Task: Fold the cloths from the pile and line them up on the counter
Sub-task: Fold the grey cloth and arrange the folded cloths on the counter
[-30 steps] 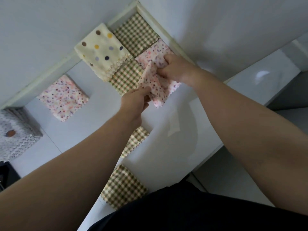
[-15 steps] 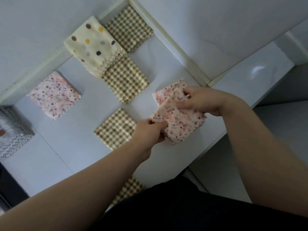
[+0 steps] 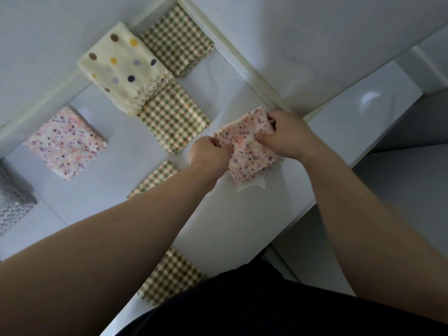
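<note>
A pink speckled cloth (image 3: pixel 244 151) hangs between both hands over the white counter (image 3: pixel 116 180). My left hand (image 3: pixel 208 155) pinches its left edge. Its upper right corner is gripped by my right hand (image 3: pixel 284 134). The cloth's lower end touches or nearly touches the counter. Folded cloths lie around: a cream polka-dot stack (image 3: pixel 123 66), a checked one in the corner (image 3: pixel 177 40), a checked one in the middle (image 3: pixel 173 117), another pink speckled one (image 3: pixel 66 141) at left, a checked one (image 3: pixel 155 178) partly under my left forearm, and a checked one (image 3: pixel 169 275) at the near edge.
A grey textured cloth (image 3: pixel 12 204) lies at the far left edge. White walls (image 3: pixel 291 32) meet in a corner behind the cloths. The counter's right edge (image 3: pixel 322 197) drops to a lower surface. My dark clothing fills the bottom.
The pink speckled cloth came off the corner pile and moved toward me and to the right. Both hands still hold it, now lower and nearer the counter's right side.
</note>
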A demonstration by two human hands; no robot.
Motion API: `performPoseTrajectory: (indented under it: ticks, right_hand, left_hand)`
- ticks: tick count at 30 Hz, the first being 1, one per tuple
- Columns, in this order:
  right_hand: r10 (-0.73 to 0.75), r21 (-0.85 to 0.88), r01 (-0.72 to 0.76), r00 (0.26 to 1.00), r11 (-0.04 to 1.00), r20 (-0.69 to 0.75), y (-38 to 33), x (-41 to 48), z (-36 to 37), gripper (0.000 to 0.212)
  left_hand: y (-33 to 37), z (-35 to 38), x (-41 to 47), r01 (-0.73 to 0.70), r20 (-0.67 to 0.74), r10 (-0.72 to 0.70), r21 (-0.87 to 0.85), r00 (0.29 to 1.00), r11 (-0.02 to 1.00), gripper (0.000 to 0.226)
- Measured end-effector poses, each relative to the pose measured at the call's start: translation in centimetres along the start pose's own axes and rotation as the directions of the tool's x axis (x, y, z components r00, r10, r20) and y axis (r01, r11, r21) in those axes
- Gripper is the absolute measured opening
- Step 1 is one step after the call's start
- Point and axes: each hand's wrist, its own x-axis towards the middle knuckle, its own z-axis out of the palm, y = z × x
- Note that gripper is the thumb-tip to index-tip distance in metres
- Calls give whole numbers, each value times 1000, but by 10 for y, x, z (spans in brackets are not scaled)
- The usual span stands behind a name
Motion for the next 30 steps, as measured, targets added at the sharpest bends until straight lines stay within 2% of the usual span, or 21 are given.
performPoseTrajectory:
  ticks: [3, 6, 8, 11, 12, 14, 15, 16, 18, 22, 24, 27, 30]
  right_hand:
    - [25, -18, -25, 1000, 1000, -15, 5, 4, 9, 49]
    - [84, -15, -84, 996, 996, 0, 0, 4, 12, 34]
    - [111, 18, -111, 994, 994, 13, -5, 3, 9, 23]
    - [108, 100, -115, 991, 988, 80, -10, -2, 0, 27]
    - [81, 145, -98, 990, 985, 115, -12, -6, -4, 31]
    - [0, 233, -42, 984, 971, 177, -19, -14, -13, 40]
    - [-44, 257, -12, 977, 966, 210, -24, -18, -18, 44]
    - [-84, 260, 18, 966, 966, 245, -29, -22, -22, 46]
    - [-161, 240, 93, 946, 966, 282, -38, -28, -28, 47]
    - [-276, 231, 221, 931, 947, 240, -56, -32, -26, 39]
    - [-311, 259, 246, 917, 934, 249, -63, -33, -19, 38]
    - [-362, 293, 275, 881, 916, 304, -72, -34, -8, 33]
    - [-395, 162, 360, 842, 919, 368, -84, -34, 5, 20]
  left_hand:
    - [1, -1, -1, -46, 1, 47, 205, 999, 978, 25]
    - [2, -2, -3, -121, 36, 116, 399, 993, 909, 25]
    - [2, -1, -5, -131, 39, 127, 438, 991, 889, 35]
    - [5, -5, -15, -158, 50, 154, 489, 987, 858, 54]
    - [4, -7, -18, -203, 50, 211, 554, 976, 807, 61]
    - [4, -16, -25, -337, 85, 405, 720, 910, 607, 81]
    - [7, -21, -30, -418, 136, 493, 743, 859, 523, 89]
    - [10, -27, -34, -492, 201, 535, 725, 821, 483, 94]
    - [18, -41, -41, -576, 318, 502, 623, 804, 528, 92]
    - [19, -69, -50, -543, 392, 384, 490, 836, 682, 59]
    - [15, -78, -56, -525, 356, 391, 472, 849, 708, 47]
    - [11, -91, -64, -540, 242, 485, 441, 841, 717, 30]
    - [7, -108, -70, -551, 137, 542, 367, 829, 750, 23]
